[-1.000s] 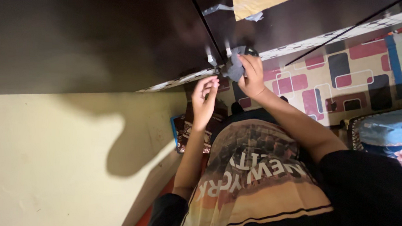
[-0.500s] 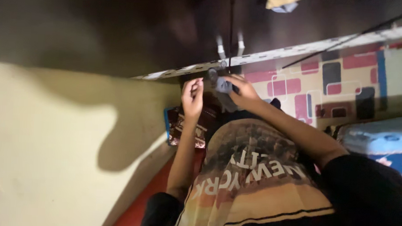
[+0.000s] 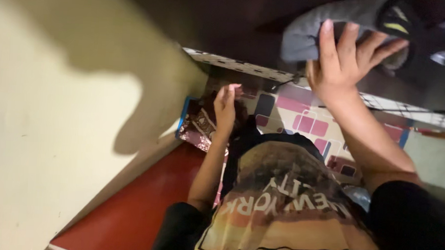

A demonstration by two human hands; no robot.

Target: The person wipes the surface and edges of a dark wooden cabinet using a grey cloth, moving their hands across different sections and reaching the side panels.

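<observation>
My right hand (image 3: 343,60) is raised at the upper right, fingers spread flat over a grey cloth (image 3: 319,29) and pressing it against the dark brown cupboard front (image 3: 227,25). A dark patch with yellow marks (image 3: 397,20) shows on the cloth by my fingertips. My left hand (image 3: 225,107) hangs lower in the middle, fingers loosely curled and apart, holding nothing. It hovers above a patterned brown mat (image 3: 197,126) on the floor.
A cream wall (image 3: 48,107) fills the left side with my shadow on it. Below lies a red floor strip (image 3: 134,206). A floor covering with pink and dark rounded squares (image 3: 307,123) runs under the cupboard's patterned lower edge (image 3: 225,62).
The view has swung down and left. My right hand has risen with the grey cloth and spread flat on it against the cupboard. My left hand has dropped away from the cupboard.
</observation>
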